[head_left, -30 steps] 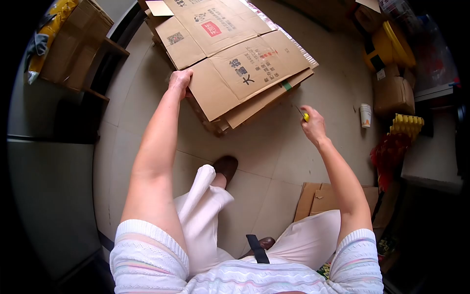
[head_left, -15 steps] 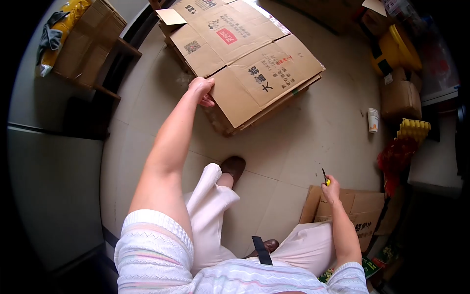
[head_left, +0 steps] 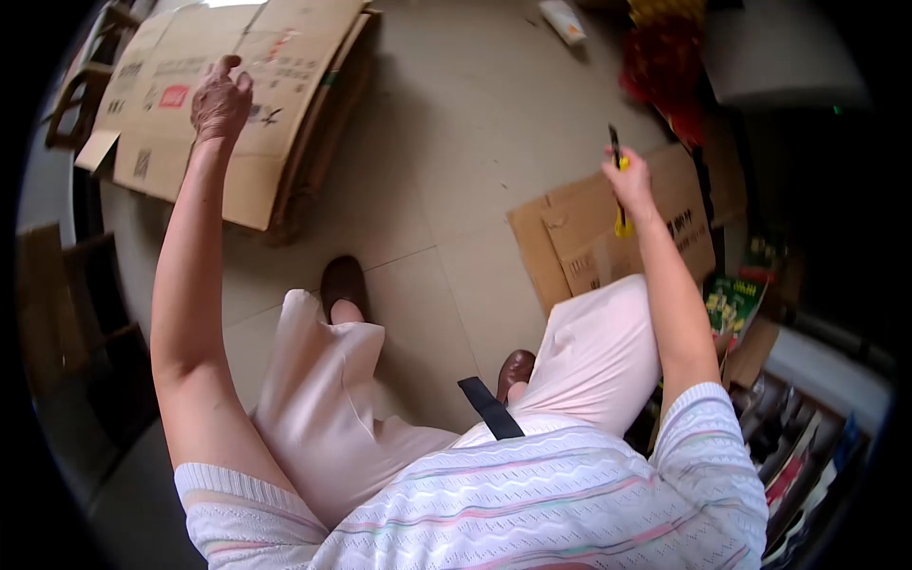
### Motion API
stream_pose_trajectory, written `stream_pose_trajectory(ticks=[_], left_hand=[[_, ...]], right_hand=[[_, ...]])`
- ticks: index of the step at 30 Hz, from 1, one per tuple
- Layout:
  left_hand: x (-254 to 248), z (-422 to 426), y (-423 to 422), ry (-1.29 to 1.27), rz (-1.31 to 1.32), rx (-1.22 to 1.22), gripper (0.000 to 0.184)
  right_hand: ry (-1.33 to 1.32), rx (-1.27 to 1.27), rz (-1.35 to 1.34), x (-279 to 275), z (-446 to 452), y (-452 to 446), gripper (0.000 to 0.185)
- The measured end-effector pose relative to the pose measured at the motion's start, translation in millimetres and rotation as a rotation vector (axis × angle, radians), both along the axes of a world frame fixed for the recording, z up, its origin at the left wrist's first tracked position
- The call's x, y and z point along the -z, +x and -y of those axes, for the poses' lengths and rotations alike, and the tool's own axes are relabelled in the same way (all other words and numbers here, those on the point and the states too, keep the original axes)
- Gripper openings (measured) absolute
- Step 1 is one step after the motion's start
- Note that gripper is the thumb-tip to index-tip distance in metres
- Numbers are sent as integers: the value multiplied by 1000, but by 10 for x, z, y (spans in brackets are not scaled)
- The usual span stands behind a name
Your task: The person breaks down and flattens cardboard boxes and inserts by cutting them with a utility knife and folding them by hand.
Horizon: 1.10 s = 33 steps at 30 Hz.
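Observation:
My left hand [head_left: 221, 100] is over the printed top of a stack of flattened cardboard boxes [head_left: 190, 52] at the upper left. Its fingers are apart and it holds nothing; whether it touches the cardboard is hard to tell. A yellow and black utility knife [head_left: 623, 220] is gripped in my right hand [head_left: 631, 180], its dark blade pointing away from me. Below that hand, beside my leg, more flattened cardboard [head_left: 589, 247] lies on the floor.
White paper cups [head_left: 562, 21] lie on the tiled floor [head_left: 427, 123] at the top. A red bag [head_left: 662, 71] is at the upper right. Green printed packages [head_left: 733, 302] and a crate of assorted items [head_left: 798, 446] stand to the right.
The view has turned right, so the stack sits further left. My left hand has left the stack's near edge and opened over its top. My right hand with the knife is now over the floor cardboard.

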<state>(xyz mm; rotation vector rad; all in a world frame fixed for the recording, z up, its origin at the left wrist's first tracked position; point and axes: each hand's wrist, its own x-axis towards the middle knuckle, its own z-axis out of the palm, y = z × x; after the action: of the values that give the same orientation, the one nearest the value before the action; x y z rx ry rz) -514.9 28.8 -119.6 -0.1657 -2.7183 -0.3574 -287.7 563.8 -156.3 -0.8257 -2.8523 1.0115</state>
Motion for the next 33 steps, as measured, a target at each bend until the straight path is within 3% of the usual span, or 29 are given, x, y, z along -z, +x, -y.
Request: stream_pose_trajectory(ticks=[3,4,6,9,11,13,16,17,19,21,22,26,31,33], left_hand=[[99,-947,80,235,260,298,16],[88,-1275,185,157,411,358,17],[215,-1867,340,-30,644,523,21],[467,-2614,667,44,943,773,23],[703,-3129,962,70,1172,806,24],[849,-3603,1294,-17,1397,773,25],[1509,-4119,1710,-306,1186,908,33],[1435,-4187,1897,-358,1045,963,32],[1579,-4300,2163,-198,1163,748,32],[1719,-4287,2337,-89,1108,539,32],[1709,-4228,2392,30,1086,487,33],[1381,-4184,2514,98,1164,431,41],[990,-4223,2606,515,1484,760,43],[821,-4333,2779,715,1393,858,34]], right_hand=[[-194,213,-110,-493,-113,115,28],[-155,230,-212,-438,-259,219,27],[-174,327,-159,-542,-356,517,27],[-104,375,-208,-649,-492,823,24],[-35,351,-330,-706,-700,1065,22],[-140,526,-314,-991,-659,1250,18],[-101,569,-389,-1071,-741,1512,18],[-60,588,-378,-1041,-798,1586,18],[10,617,-355,-1027,-886,1695,18],[-12,645,-307,-1028,-965,1774,18],[-28,662,-318,-1000,-988,1793,17],[-85,691,-332,-909,-1075,1839,16],[-186,688,-275,-795,-935,1679,22],[-216,630,-162,-729,-899,1634,46]])
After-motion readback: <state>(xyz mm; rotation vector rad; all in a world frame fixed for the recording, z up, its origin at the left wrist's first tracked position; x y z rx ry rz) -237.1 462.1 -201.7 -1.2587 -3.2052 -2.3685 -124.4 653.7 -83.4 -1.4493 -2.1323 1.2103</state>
